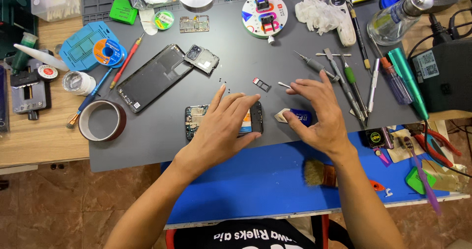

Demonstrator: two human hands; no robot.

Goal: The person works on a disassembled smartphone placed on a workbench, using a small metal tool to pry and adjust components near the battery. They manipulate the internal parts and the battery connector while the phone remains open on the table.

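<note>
Opened phone body [196, 121] lies near the middle of the grey mat [147, 145], its circuit board bare at the left end. The left hand [223, 126] rests flat on it with fingers spread and grips nothing. The right hand [319, 113] hovers just to the right, fingers half open and curved, over a small blue tool [301, 116]; whether it touches the tool I cannot tell.

Judging from this view, disassembly is well along: one black back frame [153, 77] lies far left, one camera module plate [202, 58] beside it, one small card tray [261, 84] and some tiny screws [223, 81] between. The board seems not yet removed. One tape roll [102, 121] and one brush [317, 174] are also there.
</note>
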